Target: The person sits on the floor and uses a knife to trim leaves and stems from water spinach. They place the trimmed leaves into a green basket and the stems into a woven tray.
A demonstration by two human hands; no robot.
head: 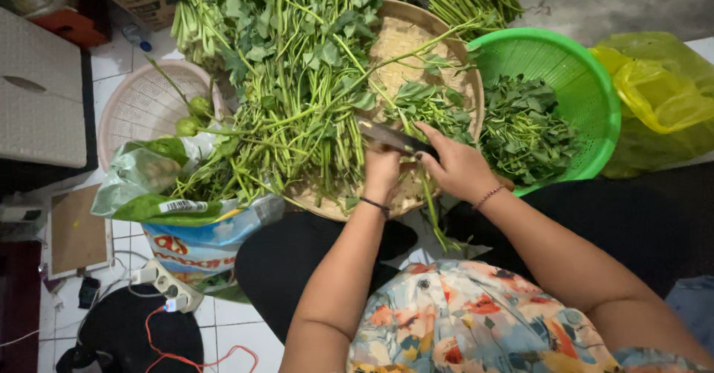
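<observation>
Your way ahead is blocked by the heap of long green stems (297,98) covering the woven tray (413,34); the green basket (587,83) crowds your right, the plastic bags (160,187) your left.

Right hand (460,166) grips a knife (393,138) — left hand (381,171) holds green stems (297,120) over woven tray (416,34).

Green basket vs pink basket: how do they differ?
The green basket sits at the right of the woven tray, beside the right hand; the pink basket sits at the left. The green basket holds a heap of picked leaves; the pink basket's visible mesh is bare, with stems overlapping its edge. Both are round, perforated plastic.
</observation>
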